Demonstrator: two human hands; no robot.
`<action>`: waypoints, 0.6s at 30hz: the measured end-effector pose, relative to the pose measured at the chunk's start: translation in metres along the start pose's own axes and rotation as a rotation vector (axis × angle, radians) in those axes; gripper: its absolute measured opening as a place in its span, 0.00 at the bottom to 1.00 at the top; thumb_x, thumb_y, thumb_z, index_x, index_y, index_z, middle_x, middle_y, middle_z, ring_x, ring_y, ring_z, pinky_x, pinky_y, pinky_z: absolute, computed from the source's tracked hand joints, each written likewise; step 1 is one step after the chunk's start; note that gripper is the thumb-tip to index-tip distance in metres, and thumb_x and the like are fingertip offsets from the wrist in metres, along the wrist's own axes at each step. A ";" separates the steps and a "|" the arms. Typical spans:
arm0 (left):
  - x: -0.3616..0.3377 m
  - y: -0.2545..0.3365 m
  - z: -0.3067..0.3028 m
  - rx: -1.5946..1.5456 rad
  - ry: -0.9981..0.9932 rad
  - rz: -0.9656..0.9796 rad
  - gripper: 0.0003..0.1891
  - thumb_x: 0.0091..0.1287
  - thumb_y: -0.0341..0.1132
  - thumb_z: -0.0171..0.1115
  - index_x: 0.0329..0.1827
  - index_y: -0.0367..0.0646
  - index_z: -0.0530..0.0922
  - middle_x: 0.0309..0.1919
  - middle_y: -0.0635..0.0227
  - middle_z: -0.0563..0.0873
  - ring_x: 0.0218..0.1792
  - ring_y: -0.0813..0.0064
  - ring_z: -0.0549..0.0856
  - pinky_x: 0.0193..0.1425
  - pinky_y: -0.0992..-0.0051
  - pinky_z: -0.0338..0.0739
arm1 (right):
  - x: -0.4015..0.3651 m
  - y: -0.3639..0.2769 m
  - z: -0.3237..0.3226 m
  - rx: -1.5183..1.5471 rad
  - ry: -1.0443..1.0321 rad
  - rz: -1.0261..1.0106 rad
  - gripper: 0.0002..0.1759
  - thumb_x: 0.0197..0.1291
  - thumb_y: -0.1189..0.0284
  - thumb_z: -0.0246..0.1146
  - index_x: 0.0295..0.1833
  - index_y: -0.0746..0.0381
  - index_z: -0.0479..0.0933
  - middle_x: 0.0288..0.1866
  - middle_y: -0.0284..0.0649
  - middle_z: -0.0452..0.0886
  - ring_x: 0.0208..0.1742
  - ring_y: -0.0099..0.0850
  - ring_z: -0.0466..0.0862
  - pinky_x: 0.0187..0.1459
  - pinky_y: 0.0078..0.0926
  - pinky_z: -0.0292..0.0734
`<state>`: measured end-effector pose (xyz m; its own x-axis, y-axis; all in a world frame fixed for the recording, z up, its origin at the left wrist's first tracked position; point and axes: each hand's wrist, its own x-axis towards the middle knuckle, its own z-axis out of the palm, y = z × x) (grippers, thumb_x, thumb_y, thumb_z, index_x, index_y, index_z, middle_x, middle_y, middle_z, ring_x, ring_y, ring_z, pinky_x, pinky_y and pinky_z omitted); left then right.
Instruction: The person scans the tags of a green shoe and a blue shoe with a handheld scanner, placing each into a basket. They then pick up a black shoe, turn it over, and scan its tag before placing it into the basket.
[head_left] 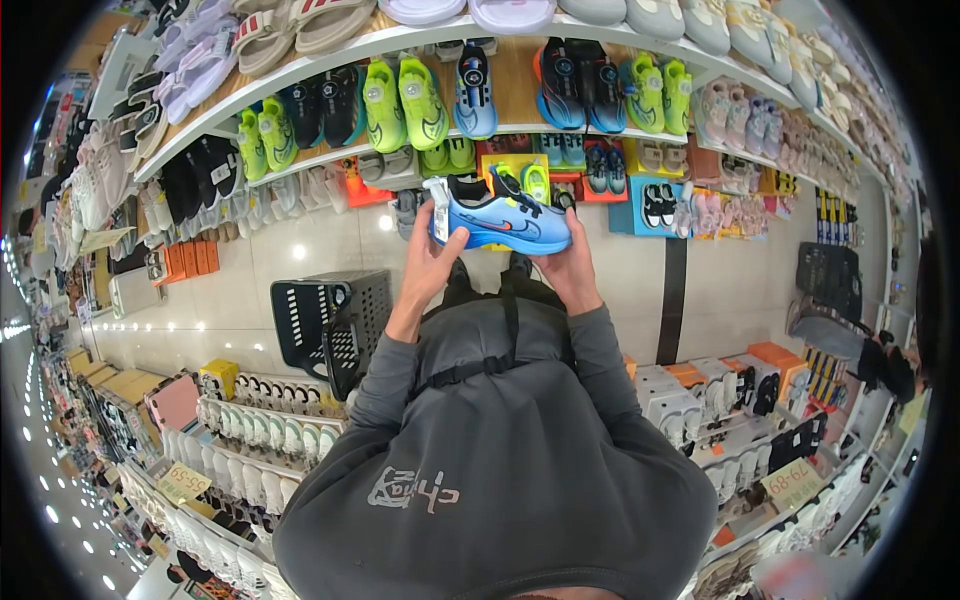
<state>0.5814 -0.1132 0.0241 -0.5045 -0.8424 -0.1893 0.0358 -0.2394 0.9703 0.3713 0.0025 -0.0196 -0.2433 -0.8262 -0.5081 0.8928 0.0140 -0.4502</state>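
Observation:
A blue and black sneaker (pixel 508 222) with a small red mark on its side is held level in front of my body. My left hand (pixel 432 262) grips one end of it, thumb on the near side, beside a white tag (pixel 440 212). Round the other end my right hand (pixel 572 262) is closed, fingers partly hidden behind the shoe. Just beyond, a similar single blue sneaker (pixel 475 95) stands on the shelf (pixel 520 128), between bright green sneakers (pixel 403 105) and dark blue ones (pixel 580 85).
A black shopping basket (pixel 330 315) stands on the tiled floor to my left. Racks of white shoes (pixel 262 430) line the area behind me. Open boxes with shoes lie under the shelf, among them a blue box (pixel 625 210). Another person (pixel 835 320) is at the far right.

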 end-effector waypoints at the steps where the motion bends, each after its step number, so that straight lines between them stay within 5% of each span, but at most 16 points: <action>1: 0.000 0.000 0.000 0.002 0.024 -0.010 0.34 0.76 0.34 0.69 0.79 0.34 0.62 0.63 0.65 0.79 0.63 0.75 0.78 0.68 0.71 0.75 | 0.001 0.000 -0.002 0.001 -0.002 0.002 0.31 0.82 0.48 0.51 0.71 0.64 0.73 0.66 0.44 0.83 0.63 0.36 0.85 0.60 0.38 0.84; 10: 0.007 -0.028 -0.018 0.111 -0.007 0.162 0.32 0.80 0.35 0.63 0.81 0.31 0.62 0.66 0.63 0.78 0.64 0.74 0.78 0.71 0.71 0.72 | 0.000 -0.005 -0.004 0.070 -0.002 0.010 0.28 0.82 0.51 0.53 0.69 0.63 0.73 0.66 0.44 0.83 0.62 0.36 0.86 0.59 0.37 0.84; 15: 0.021 -0.022 -0.026 0.078 0.009 -0.160 0.33 0.81 0.37 0.62 0.83 0.34 0.61 0.73 0.61 0.76 0.69 0.72 0.77 0.76 0.70 0.67 | -0.001 -0.007 -0.006 0.087 -0.069 0.048 0.29 0.82 0.55 0.53 0.75 0.65 0.68 0.71 0.48 0.79 0.70 0.42 0.82 0.67 0.43 0.82; 18: 0.033 -0.006 -0.022 0.075 -0.098 -0.036 0.32 0.80 0.37 0.62 0.83 0.36 0.62 0.72 0.62 0.77 0.71 0.72 0.76 0.76 0.70 0.67 | -0.008 -0.011 -0.004 0.013 -0.136 0.086 0.32 0.82 0.57 0.53 0.81 0.65 0.62 0.76 0.50 0.74 0.74 0.46 0.78 0.73 0.48 0.78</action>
<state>0.5833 -0.1498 0.0091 -0.5864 -0.7817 -0.2121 -0.0467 -0.2288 0.9724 0.3617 0.0112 -0.0133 -0.1128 -0.8909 -0.4400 0.9132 0.0815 -0.3992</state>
